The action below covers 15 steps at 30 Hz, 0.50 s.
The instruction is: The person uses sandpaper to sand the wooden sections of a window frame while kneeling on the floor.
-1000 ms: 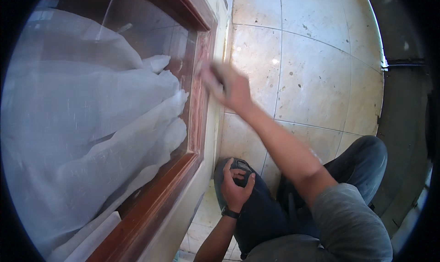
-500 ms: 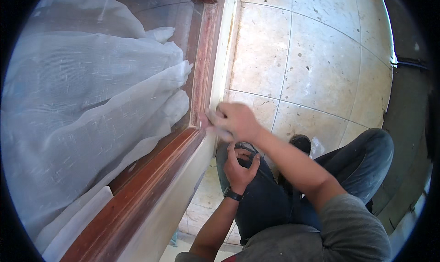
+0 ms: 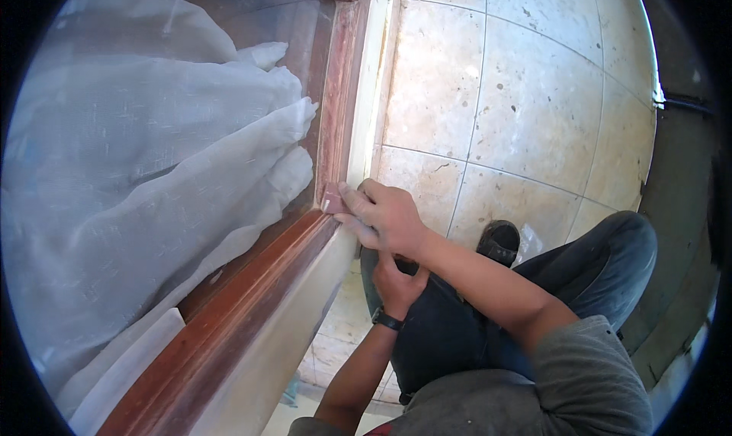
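My right hand (image 3: 387, 219) is closed on a small folded piece of reddish-brown sandpaper (image 3: 333, 200). The sandpaper is pressed to the inner corner of a wooden window frame (image 3: 252, 280), where the upright and the long red-brown sill piece meet. The upright's wood (image 3: 341, 108) looks dull and scuffed. Just below my right wrist is my left hand (image 3: 399, 290), thumb and fingers apart and holding nothing visible. Its fingertips are partly hidden behind the right wrist. It wears a dark wristwatch (image 3: 387, 319).
Behind the glass hangs a white sheer curtain (image 3: 152, 154). A cream wall edge (image 3: 282, 337) borders the frame. Beige floor tiles (image 3: 534, 108) with dark specks lie beyond. My bent knees and a dark shoe (image 3: 499, 242) are close by. Dark panels (image 3: 675, 207) stand at the right.
My blurred right hand has come to rest slightly lower, with the sandpaper now plain at the frame corner. The left hand's fingertips have slipped further behind the right wrist.
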Tool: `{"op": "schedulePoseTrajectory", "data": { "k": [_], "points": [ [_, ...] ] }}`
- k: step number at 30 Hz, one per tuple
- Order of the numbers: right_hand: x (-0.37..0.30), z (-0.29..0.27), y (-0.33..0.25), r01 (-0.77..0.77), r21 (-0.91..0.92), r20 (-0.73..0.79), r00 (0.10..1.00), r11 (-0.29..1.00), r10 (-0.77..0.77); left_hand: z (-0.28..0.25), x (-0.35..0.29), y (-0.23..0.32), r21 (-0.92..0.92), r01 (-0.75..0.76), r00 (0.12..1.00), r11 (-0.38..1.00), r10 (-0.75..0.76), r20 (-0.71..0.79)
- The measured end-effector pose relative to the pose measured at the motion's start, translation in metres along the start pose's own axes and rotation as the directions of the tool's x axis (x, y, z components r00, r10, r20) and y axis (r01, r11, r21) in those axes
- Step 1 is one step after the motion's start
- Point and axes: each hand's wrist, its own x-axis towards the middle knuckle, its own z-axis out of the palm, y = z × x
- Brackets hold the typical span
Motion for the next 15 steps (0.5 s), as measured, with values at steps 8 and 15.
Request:
{"op": "schedulePoseTrajectory", "data": {
  "k": [8, 15],
  "points": [
    [0.034, -0.009, 0.021, 0.022, -0.109, 0.013, 1.0, 0.994, -0.02, 0.002, 0.002, 0.001, -0.124, 0.001, 0.999, 0.992, -0.005, -0.032],
    [0.155, -0.056, 0.097, 0.025, -0.199, -0.168, 0.984, 0.98, -0.059, 0.007, 0.002, 0.013, -0.14, 0.021, 0.999, 0.99, -0.017, 0.032]
  ]
}}
